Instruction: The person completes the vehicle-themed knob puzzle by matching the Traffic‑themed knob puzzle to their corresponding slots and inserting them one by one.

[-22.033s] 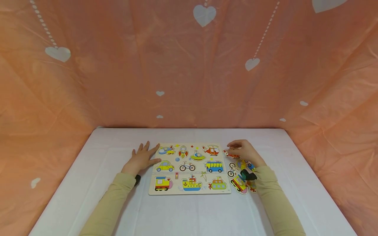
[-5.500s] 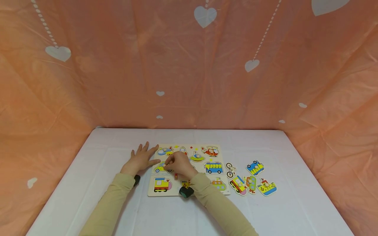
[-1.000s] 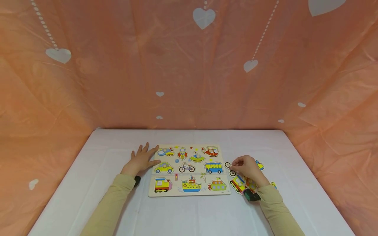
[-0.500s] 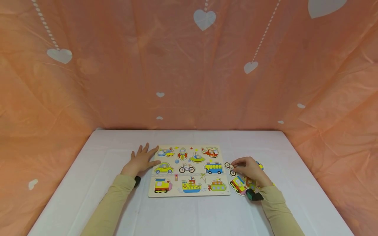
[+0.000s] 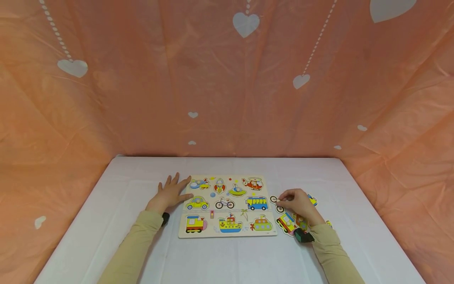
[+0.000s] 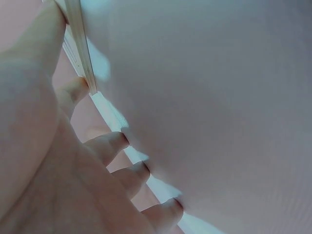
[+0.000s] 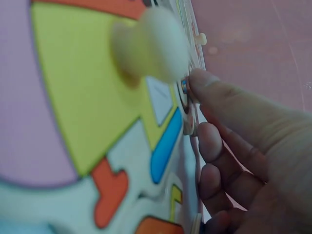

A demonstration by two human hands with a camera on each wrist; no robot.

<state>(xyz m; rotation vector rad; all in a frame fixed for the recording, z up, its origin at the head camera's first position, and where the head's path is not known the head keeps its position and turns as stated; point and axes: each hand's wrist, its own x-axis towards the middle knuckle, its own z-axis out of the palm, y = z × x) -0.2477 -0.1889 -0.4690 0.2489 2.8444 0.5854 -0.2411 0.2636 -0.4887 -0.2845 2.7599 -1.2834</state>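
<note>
In the head view, the left hand (image 5: 167, 197) lies flat with its fingers spread, thumb and index at the left edge of the puzzle board (image 5: 209, 235), not gripping anything. The right hand (image 5: 298, 204) is over on the other side, thumb and finger pinching the bike (image 5: 273, 199), which sits tilted on the table (image 5: 213, 262) just beside the board's right edge. Right under that hand are the train (image 5: 285, 221) and sub (image 5: 300, 221), with the bus (image 5: 312, 200) and ship (image 5: 329, 223) mostly hidden.

I'd guess the bike is super light, stiff thin wood, smooth faced. Probably tough enough, though I'd be gentler around the narrow frame and wheels. Best hold is the little knob in the middle; the flat edges look annoying to get a nail under.

Left wrist cam: fingers are loose and straight-ish, thumb and index tips touching the board's side, the others clear of it.

Right wrist cam: the train's blurry knob (image 7: 168, 46) hogs the foreground. Behind it, thumb and fingertips close in on the bike, but it's nearly edge-on, so I can't tell whether they're fully on its knob.
</note>
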